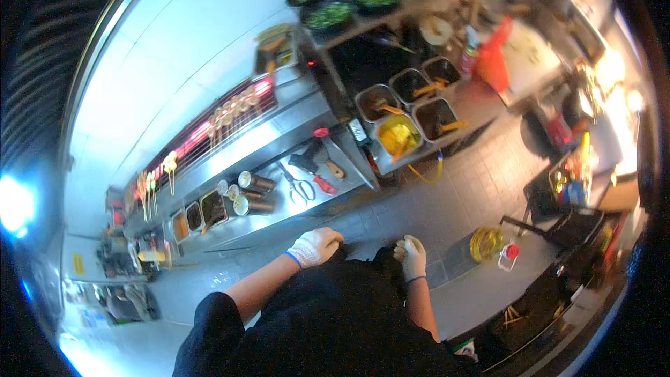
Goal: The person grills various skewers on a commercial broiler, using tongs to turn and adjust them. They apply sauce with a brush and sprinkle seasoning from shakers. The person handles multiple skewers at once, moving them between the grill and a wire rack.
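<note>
My left hand (316,247), in a white knit glove with a blue cuff, is at the front of my black clothing, its fingers curled against dark cloth. My right hand (411,256), also gloved in white, is curled at the other side of that cloth. Whether either one pinches the fabric cannot be made out. Beyond the left hand a steel counter (272,214) carries scissors (301,188), a red-handled tool (324,185) and several shaker cans (254,204). Skewers (230,112) lie over a glowing grill (199,136) behind it.
Steel sauce containers (398,136) with orange-handled utensils stand ahead, below bowls of chopped greens (328,14). A cutting board (528,60) and a red bag (493,60) are at upper right. A large oil bottle (487,244) with a red cap stands at right. Tiled floor (419,209) runs between.
</note>
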`<act>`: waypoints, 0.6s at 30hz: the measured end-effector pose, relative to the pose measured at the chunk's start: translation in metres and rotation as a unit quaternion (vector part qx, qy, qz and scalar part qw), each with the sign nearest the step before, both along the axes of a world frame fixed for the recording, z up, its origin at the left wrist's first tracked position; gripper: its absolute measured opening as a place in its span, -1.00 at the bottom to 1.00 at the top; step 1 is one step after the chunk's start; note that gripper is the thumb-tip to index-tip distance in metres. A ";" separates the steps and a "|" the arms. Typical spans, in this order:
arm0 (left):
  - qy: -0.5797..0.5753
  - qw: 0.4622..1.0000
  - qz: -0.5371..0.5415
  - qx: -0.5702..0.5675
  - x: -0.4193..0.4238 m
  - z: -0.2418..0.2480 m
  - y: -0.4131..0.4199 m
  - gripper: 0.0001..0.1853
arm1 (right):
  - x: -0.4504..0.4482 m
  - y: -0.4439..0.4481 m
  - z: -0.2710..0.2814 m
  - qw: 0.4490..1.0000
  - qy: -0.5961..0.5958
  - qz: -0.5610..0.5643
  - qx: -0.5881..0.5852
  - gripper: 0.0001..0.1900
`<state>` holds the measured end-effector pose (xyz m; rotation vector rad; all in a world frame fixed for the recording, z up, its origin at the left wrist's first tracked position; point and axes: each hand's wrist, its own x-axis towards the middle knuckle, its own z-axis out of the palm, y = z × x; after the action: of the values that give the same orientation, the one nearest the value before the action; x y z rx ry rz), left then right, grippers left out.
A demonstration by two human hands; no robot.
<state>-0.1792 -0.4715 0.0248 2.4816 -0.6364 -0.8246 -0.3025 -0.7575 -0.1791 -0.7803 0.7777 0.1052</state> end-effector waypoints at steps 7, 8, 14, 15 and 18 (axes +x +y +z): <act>-0.026 0.976 0.218 -0.018 -0.064 -0.034 0.184 -0.74 | 0.289 0.078 0.226 0.652 -0.375 0.210 -0.624 -0.77; -0.022 0.968 0.249 -0.009 -0.077 -0.037 0.210 -0.73 | 0.340 0.100 0.240 0.540 -0.502 0.151 -0.659 -0.78; -0.074 0.910 0.408 -0.020 -0.121 -0.030 0.316 -0.78 | 0.564 0.195 0.330 0.192 -0.364 0.331 -0.849 -0.47; -0.084 0.898 0.431 -0.020 -0.127 -0.030 0.328 -0.78 | 0.580 0.206 0.337 0.121 -0.365 0.366 -0.847 -0.47; -0.104 0.853 0.511 -0.029 -0.149 -0.034 0.347 -0.79 | 0.599 0.240 0.350 -0.048 -0.315 0.509 -0.799 -0.60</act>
<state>-0.3286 -0.1247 -0.0093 2.3594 0.5982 -0.1039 0.2967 -0.5172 0.1705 2.3629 1.1858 -0.0520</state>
